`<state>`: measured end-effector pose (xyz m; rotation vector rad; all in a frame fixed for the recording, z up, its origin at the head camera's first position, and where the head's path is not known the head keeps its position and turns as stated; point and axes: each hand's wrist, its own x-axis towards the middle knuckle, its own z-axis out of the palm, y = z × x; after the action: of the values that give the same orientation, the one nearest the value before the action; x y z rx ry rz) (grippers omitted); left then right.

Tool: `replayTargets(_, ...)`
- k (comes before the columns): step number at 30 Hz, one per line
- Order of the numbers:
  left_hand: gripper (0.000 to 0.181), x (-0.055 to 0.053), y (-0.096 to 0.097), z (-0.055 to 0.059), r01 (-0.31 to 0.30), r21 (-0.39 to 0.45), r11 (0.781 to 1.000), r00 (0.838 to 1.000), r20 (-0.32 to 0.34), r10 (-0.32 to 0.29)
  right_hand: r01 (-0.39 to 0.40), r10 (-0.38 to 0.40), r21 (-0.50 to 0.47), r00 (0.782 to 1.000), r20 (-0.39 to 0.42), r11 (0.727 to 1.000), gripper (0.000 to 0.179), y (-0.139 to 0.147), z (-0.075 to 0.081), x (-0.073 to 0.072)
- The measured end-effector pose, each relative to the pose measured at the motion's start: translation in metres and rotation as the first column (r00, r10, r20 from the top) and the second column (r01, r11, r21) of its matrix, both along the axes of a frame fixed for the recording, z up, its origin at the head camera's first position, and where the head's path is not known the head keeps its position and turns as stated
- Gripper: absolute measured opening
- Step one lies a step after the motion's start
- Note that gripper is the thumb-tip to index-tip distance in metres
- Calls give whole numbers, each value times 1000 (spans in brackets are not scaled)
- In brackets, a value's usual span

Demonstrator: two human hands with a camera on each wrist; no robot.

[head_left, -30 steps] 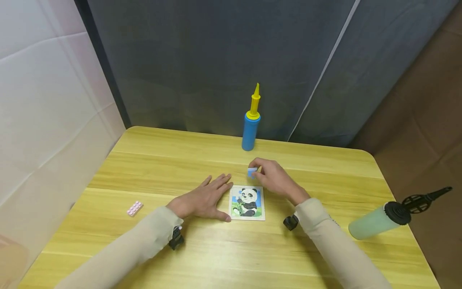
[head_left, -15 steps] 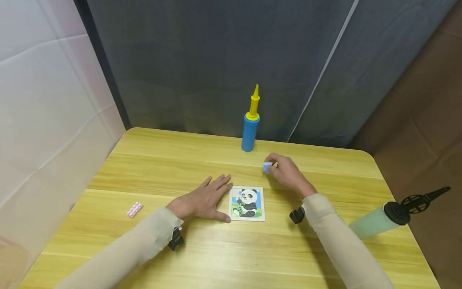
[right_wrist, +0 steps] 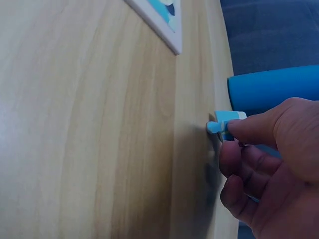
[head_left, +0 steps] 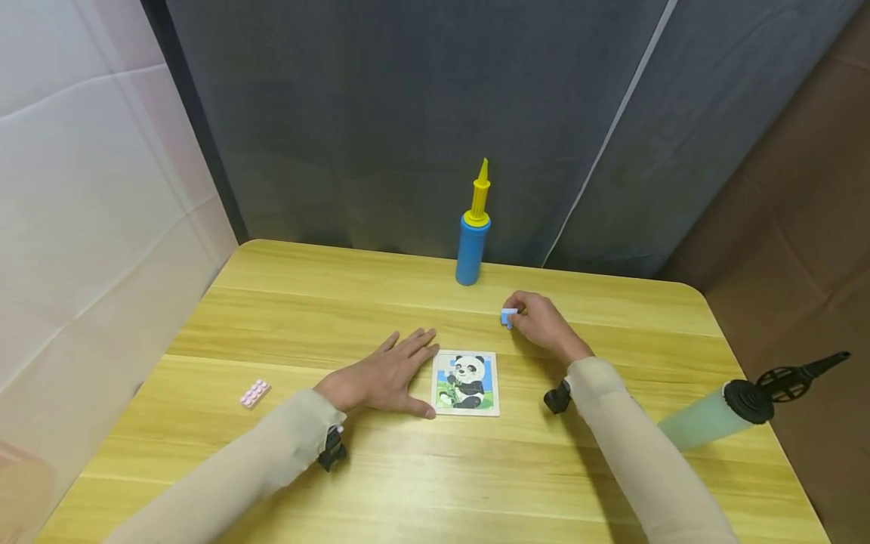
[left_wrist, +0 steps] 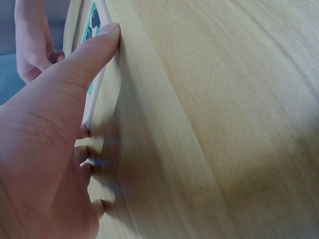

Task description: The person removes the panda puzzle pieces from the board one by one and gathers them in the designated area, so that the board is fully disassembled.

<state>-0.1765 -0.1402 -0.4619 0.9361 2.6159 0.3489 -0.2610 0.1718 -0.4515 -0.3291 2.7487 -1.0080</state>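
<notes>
On the left of the worktop point(head_left: 421, 491), a pink studded brick point(head_left: 254, 394) lies near your sleeve point(head_left: 238, 461), presumably out of use. Your left hand point(head_left: 387, 375) is spread flat, gripping nothing, thumb and forefinger at the left edge of the panda puzzle point(head_left: 465, 383), likely to steady it. Behind that stands a blue-and-yellow pump point(head_left: 470, 245), seemingly set aside. Past the puzzle's far right corner, your right hand point(head_left: 544, 323) pinches a small blue piece point(head_left: 507, 316) between thumb and finger, probably for fine control. Farther right is a green bottle point(head_left: 707, 417).
</notes>
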Motion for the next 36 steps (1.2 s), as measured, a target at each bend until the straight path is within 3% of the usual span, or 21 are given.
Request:
replayTargets(10, 117, 1, 1, 2, -4, -1, 1000, 1000, 8, 4, 30, -30, 67, 1000, 3, 997, 22, 1, -6, -4)
replayTargets(25, 116, 5, -1, 2, 6, 14, 1000, 1000, 3, -6, 16, -2, 203, 998, -66, 979, 22, -5, -8, 7)
replayTargets(36, 116, 3, -1, 3, 7, 9, 1000, 1000, 2, -7, 27, -11, 183, 996, -89, 983, 23, -4, -2, 6)
